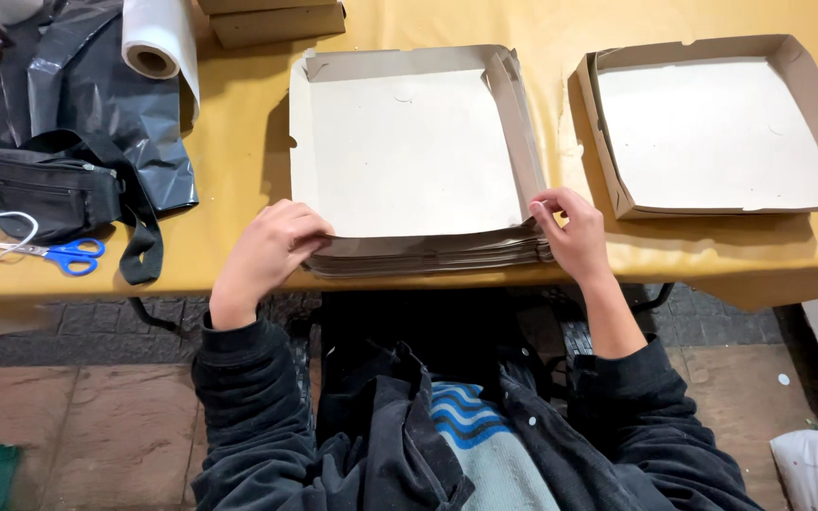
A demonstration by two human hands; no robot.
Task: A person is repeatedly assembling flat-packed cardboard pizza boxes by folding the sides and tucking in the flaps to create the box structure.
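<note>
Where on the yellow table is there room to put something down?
Bare yellow table lies between the black plastic sheet and the stack of flat cardboard boxes. A narrow strip runs between that stack and the folded box. The left end is crowded with a black bag, blue scissors and a plastic roll.

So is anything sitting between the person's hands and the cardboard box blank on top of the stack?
Nothing visible. The left hand and right hand already touch the near corners of the top box blank on the stack of flat cardboard.

Dark jacket, blue-striped top beneath
</note>
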